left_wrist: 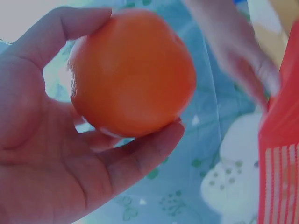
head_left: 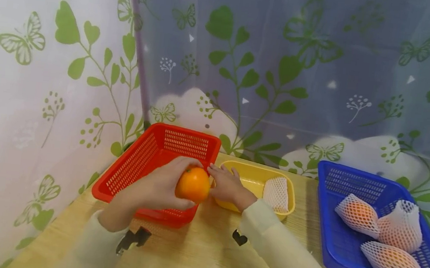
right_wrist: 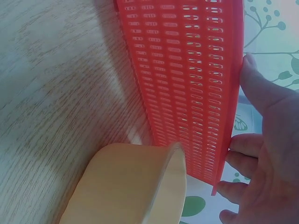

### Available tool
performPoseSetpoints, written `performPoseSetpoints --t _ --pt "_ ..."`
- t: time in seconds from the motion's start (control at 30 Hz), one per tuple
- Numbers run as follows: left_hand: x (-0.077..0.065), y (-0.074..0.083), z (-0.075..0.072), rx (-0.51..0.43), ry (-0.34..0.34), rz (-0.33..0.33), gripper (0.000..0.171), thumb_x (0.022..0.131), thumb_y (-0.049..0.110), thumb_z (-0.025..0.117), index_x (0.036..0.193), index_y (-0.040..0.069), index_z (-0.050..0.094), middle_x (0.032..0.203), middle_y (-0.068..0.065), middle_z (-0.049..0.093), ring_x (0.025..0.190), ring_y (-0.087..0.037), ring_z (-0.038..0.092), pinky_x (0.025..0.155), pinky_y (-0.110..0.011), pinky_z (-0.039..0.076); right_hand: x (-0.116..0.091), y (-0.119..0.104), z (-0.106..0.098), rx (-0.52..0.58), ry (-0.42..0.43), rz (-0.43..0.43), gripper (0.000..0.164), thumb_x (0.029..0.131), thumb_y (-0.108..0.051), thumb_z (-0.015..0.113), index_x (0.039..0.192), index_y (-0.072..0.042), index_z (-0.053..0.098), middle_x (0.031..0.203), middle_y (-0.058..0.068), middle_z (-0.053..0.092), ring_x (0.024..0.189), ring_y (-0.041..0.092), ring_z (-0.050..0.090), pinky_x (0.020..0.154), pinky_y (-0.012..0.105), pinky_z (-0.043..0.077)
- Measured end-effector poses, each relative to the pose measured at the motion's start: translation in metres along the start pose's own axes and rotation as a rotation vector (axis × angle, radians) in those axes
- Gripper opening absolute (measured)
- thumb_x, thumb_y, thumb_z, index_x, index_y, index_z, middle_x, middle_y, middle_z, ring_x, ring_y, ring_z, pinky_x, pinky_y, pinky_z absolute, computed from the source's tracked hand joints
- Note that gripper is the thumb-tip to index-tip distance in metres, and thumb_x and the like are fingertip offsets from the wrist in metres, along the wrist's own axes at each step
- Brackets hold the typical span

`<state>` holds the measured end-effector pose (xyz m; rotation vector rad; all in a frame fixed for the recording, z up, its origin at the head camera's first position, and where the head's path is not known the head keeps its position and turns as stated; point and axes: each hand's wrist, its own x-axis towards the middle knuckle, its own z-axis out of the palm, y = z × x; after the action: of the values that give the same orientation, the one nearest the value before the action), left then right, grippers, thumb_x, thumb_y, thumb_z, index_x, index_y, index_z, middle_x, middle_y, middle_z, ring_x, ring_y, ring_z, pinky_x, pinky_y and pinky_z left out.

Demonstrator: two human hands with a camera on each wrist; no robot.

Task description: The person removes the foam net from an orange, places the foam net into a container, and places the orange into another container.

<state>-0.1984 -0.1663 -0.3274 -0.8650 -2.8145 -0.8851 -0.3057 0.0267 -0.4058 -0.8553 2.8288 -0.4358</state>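
My left hand (head_left: pixel 153 189) grips a bare orange (head_left: pixel 194 185) above the near right part of a red basket (head_left: pixel 213 145). In the left wrist view, the thumb and fingers curl around the orange (left_wrist: pixel 133 74), which looks smooth and has no net on it. My right hand (head_left: pixel 229 185) is at the right side of the red basket, between it and a yellow container (head_left: pixel 247 177). Seen from the right wrist, the fingertips of that hand (right_wrist: pixel 275 140) touch the rim of the red basket (right_wrist: pixel 187 79), with the fingers extended and relaxed.
An empty white foam net (head_left: pixel 276 194) lies inside the yellow container. To the right stands a blue basket (head_left: pixel 326 241) holding three net-wrapped fruits (head_left: pixel 395 263). Patterned curtains (head_left: pixel 246 67) hang close behind and left of the wooden table (head_left: pixel 201 256).
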Motion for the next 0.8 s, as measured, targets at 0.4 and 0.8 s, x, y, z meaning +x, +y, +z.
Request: performPoseSetpoints --t 0.4,0.8 --pt "0.040 -0.037 -0.029 0.047 0.059 -0.261 0.079 0.080 0.029 0.078 0.146 0.012 0.036 0.130 -0.017 0.046 0.105 -0.031 0.053 0.086 -0.048 0.051 -0.002 0.001 -0.001 0.027 -0.012 0.017 0.088 0.083 -0.062 0.063 0.150 -0.011 0.037 0.156 0.007 0.032 0.144 0.037 0.023 0.115 0.058 0.008" --pt "0.087 -0.085 -0.037 0.107 0.029 -0.394 0.075 0.082 0.033 0.076 0.142 0.007 0.038 0.131 -0.025 0.046 0.110 -0.038 0.052 0.087 -0.049 0.048 -0.001 -0.002 -0.003 0.036 -0.026 0.021 0.089 0.084 -0.063 0.062 0.150 -0.009 0.036 0.156 0.006 0.030 0.144 0.037 0.021 0.115 0.058 0.008"
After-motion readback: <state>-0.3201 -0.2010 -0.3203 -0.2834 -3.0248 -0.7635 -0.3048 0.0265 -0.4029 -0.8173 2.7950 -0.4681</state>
